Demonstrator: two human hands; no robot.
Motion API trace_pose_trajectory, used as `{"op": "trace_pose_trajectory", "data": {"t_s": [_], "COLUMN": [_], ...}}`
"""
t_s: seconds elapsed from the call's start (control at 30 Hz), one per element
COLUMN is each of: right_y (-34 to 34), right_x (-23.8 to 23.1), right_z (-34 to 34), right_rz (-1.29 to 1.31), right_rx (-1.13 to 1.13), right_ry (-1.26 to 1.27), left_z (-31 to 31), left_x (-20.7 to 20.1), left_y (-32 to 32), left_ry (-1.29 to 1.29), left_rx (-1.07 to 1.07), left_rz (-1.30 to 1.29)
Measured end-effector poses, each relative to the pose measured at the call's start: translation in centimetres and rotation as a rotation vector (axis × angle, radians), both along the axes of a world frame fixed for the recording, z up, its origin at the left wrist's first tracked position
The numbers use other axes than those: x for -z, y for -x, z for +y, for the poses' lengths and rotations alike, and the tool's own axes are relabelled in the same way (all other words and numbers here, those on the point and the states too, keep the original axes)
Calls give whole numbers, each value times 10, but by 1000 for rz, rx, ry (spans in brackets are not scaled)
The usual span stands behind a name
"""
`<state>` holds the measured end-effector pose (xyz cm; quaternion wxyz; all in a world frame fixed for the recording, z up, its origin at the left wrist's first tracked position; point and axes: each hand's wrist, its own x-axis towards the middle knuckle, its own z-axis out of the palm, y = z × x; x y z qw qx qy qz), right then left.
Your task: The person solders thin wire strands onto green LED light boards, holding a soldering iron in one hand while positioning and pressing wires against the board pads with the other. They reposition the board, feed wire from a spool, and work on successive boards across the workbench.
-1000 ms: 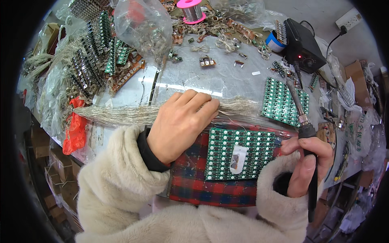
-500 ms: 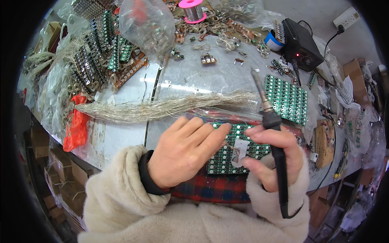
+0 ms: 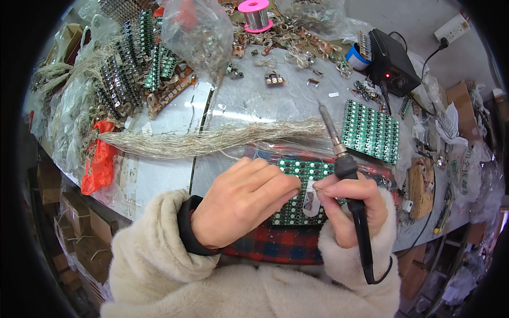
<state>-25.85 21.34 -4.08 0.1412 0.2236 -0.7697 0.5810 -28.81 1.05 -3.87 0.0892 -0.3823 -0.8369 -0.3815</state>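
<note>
My right hand [image 3: 355, 204] holds a soldering iron [image 3: 347, 169] tip up, its black handle slanting across the fingers. Thumb and forefinger of that hand are pinched at the upper end of a small white strip [image 3: 310, 208]; what lies between them is too small to make out. Beside it my left hand [image 3: 246, 201] is closed, fingertips together and pointing right, their contents hidden. Under both hands lies a green circuit board panel [image 3: 289, 218] with rows of white round parts. A long bundle of thin pale wires [image 3: 212, 140] stretches just beyond my left hand.
Another green panel [image 3: 371, 132] lies at the right, near a black soldering station [image 3: 395, 63]. Solder wire on a pink spool [image 3: 256, 18] stands at the back. Board strips [image 3: 122, 79] and plastic bags [image 3: 196, 42] pile up at the back left. A red bag [image 3: 98, 164] hangs at the left edge.
My right thumb and forefinger have come together at the white strip. The soldering iron has shifted left, its tip a little lower. My left hand stays nearly in place.
</note>
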Motion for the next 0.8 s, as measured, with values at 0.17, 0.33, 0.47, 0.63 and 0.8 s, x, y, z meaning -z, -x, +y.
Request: {"op": "trace_pose_trajectory", "data": {"t_s": [0.17, 0.33, 0.47, 0.63, 0.8], "right_y": [-2, -6, -9, -14, -19], "right_x": [0, 4, 6, 5, 7], "right_z": [1, 0, 1, 3, 5], "right_rz": [8, 21, 28, -40, -54], "right_rx": [-29, -33, -46, -139, -167], "right_ry": [20, 85, 61, 38, 57], "left_z": [3, 3, -1, -37, -54], "left_x": [-5, -6, -5, 2, 17], "left_y": [-2, -6, -1, 56, 90], "left_ry": [-76, -130, -159, 332, 457], "left_rx": [-15, -6, 27, -375, -275], "left_rz": [-69, -158, -147, 275, 18]}}
